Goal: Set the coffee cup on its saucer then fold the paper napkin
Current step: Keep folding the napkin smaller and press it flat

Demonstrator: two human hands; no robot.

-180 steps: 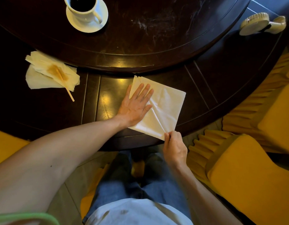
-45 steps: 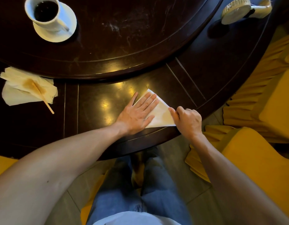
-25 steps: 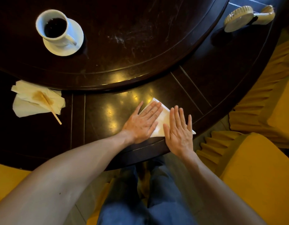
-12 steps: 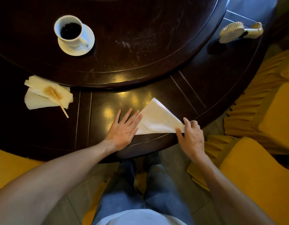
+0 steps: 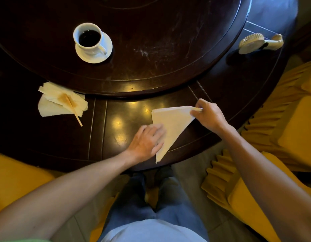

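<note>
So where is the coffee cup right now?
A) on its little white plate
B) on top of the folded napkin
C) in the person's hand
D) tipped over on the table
A: the coffee cup stands upright on its saucer, far from both hands, which are busy at the napkin.

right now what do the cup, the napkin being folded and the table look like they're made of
Cup: glossy white glazed ceramic, probably, given its soft sheen. Napkin: thin matte off-white paper, sharply creased into a triangle. Table: dark polished wood, seemingly, with lamp reflections and visible plank seams.
</note>
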